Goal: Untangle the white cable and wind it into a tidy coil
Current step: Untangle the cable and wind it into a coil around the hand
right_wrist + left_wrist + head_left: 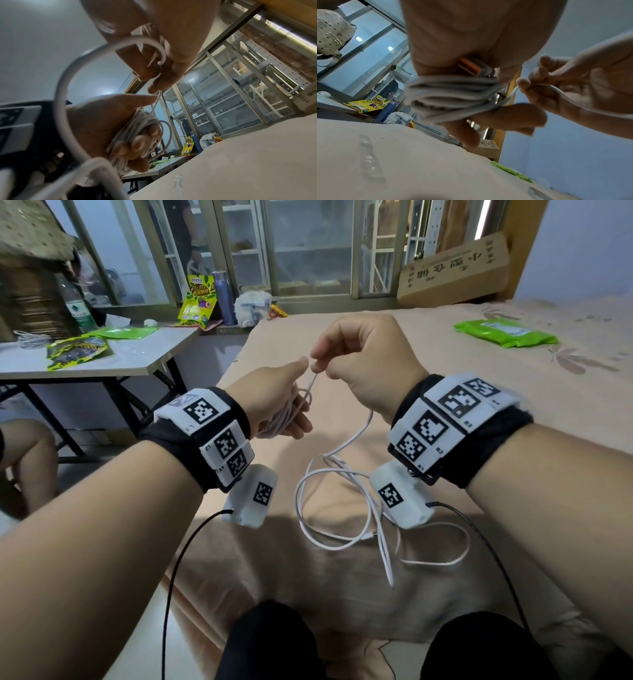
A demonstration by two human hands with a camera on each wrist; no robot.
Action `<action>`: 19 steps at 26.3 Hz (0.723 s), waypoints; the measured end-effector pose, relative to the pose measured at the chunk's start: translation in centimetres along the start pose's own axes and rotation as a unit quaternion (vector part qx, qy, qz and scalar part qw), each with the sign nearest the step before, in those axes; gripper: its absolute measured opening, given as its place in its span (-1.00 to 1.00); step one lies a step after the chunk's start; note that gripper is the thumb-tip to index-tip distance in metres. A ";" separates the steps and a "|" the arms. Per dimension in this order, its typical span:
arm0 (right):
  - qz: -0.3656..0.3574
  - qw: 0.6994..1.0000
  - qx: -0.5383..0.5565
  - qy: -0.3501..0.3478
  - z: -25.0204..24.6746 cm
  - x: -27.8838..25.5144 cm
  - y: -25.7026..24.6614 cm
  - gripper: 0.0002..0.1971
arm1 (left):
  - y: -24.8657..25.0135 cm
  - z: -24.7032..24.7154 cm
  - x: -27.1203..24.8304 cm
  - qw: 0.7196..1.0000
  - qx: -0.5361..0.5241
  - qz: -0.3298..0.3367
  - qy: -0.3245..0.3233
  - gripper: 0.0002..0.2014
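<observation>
The fingertips (317, 356) of the right hand (363, 361) are pressed together on a strand of the white cable (342, 474), pinching it just above and beside the thumb of the left hand (274, 402); the left hand's fingers (137, 143) are curled round a bundle of wound turns of the same cable, which lies across its palm, with the thumb stretched out toward the right hand; from the pinch the strand runs down to the bundle on one side and, on the other, falls past the right wrist to the bed (445, 412), where the loose remainder lies in several crossing loops in front of the person's knees; both hands are raised above the bed, close together, almost touching; a green packet (503, 333) lies on the bed well to the right; a folding table (144, 357) with snack bags stands to the left.
</observation>
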State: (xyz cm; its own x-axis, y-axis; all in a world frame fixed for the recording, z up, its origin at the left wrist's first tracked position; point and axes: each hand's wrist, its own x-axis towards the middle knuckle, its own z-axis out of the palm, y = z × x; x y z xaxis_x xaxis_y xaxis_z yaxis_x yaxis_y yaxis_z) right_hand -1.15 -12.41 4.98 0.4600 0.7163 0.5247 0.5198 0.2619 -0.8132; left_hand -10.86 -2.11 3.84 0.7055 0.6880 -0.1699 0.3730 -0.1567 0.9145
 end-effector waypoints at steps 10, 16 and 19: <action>0.016 0.996 0.077 -0.035 -0.5 -0.7 -2.0 -0.65 | -1.4 0.1 1.0 0.995 -0.067 -0.071 0.021 -0.43; 0.055 0.997 -0.040 0.025 -0.8 0.0 -0.7 -0.76 | -1.2 0.0 0.2 0.990 -0.100 -0.095 0.000 -0.60; 0.093 0.981 -0.169 0.007 -1.0 0.1 -0.1 -0.76 | -0.5 0.9 -0.8 0.995 -0.054 -0.075 -0.037 -0.58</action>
State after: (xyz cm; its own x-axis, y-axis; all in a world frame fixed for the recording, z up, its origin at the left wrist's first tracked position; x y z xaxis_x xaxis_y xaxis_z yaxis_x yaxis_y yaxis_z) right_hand -0.40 -13.01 5.43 0.5779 0.7220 0.3805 0.6343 -0.1040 -0.7661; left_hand -11.08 -3.19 3.20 0.6905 0.6438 -0.3298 0.4128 0.0237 0.9105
